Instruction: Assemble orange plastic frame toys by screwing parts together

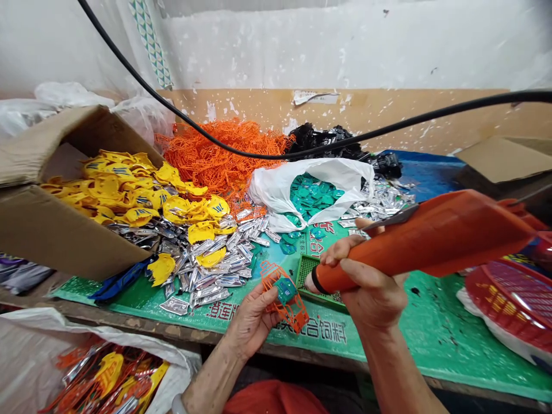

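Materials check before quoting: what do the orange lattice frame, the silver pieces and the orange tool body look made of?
The orange lattice frame: probably moulded plastic, glossy, with thin runner-like bars. The silver pieces: metallised plastic or thin plated metal, mirror-bright; can't tell which. The orange tool body: likely moulded plastic, smooth semi-gloss, even colour.

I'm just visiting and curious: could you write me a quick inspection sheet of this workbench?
Surface: green printed sheet over a wooden bench.
Job's things: orange plastic frame around a teal piece; orange power tool.
Clutter: yellow plastic pieces in a cardboard box, orange plastic lattices, silver pieces, red basket.
Hands: left hand holds the frame; right hand grips the tool.
Cables: black cable overhead.
Surroundings: peeling painted wall.
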Available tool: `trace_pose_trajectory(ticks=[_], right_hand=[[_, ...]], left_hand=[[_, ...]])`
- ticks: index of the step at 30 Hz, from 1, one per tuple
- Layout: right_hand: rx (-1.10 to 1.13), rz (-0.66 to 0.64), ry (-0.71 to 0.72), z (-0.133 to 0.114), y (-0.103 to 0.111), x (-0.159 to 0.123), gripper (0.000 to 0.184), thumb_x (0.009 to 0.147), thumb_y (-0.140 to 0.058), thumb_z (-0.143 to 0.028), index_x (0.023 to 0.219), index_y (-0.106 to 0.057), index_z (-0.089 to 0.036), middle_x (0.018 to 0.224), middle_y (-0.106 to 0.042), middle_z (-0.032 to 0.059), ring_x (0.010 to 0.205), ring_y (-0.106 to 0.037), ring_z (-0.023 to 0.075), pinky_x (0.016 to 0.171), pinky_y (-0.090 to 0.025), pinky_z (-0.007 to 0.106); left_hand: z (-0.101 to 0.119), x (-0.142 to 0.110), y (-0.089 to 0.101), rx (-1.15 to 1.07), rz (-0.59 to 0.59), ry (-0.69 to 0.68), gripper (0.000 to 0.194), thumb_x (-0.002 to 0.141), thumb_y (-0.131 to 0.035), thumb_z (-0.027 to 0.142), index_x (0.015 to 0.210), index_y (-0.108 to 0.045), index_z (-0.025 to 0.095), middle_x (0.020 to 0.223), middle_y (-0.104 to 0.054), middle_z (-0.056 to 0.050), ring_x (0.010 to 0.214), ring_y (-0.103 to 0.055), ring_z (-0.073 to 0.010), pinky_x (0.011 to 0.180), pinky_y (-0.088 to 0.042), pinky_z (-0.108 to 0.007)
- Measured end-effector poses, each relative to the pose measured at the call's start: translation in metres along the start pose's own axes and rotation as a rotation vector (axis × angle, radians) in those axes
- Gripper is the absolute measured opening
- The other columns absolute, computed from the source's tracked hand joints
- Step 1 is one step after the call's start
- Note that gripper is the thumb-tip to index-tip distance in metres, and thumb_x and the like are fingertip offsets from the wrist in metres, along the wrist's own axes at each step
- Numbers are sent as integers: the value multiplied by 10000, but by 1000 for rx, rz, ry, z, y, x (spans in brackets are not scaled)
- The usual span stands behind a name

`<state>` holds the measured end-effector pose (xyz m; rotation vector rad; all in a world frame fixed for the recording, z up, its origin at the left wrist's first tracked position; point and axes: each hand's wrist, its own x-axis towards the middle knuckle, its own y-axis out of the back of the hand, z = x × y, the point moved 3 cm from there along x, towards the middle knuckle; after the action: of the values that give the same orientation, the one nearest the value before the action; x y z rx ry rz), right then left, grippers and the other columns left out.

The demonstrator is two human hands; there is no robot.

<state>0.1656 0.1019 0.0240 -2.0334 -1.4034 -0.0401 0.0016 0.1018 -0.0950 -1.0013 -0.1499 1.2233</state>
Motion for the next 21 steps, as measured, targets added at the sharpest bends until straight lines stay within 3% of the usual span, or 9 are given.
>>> trace_pose_trajectory(ticks=[4, 7, 13, 21], right_hand=[[-93, 133, 127, 4, 10, 22, 216, 583, -682, -110, 765, -607, -199, 588, -598, -43, 529, -554, 151, 569, -461, 335], [-155, 159, 122, 23, 19, 36, 125, 587, -695, -133, 620, -582, -173, 589, -584, -30, 522, -545, 142, 550, -451, 324], [-224, 179, 102, 59, 27, 47, 120, 561, -701, -137, 613, -596, -157, 593, -575, -31, 543, -528, 134, 551, -436, 307], [-269, 184, 100, 65, 23, 54, 130, 557, -692, -175, 643, -597, -159, 607, -585, -26, 544, -531, 136, 560, -460, 313]], left_hand=[[-1, 1, 1, 24, 35, -17, 408, 718, -774, 194, 1110, -665, 166, 984, -735, -70, 792, -706, -176, 698, -582, -271], [-2, 2, 2, 58, 35, -16, 418, 728, -771, 228, 1124, -652, 166, 960, -738, -75, 758, -718, -191, 639, -579, -254], [-3, 1, 2, 85, 43, 20, 499, 712, -788, 266, 1169, -607, 178, 959, -740, -82, 678, -725, -208, 530, -572, -241], [-4, 2, 4, 83, 51, 27, 472, 746, -759, 245, 1182, -595, 169, 974, -738, -95, 691, -726, -208, 558, -580, -251]])
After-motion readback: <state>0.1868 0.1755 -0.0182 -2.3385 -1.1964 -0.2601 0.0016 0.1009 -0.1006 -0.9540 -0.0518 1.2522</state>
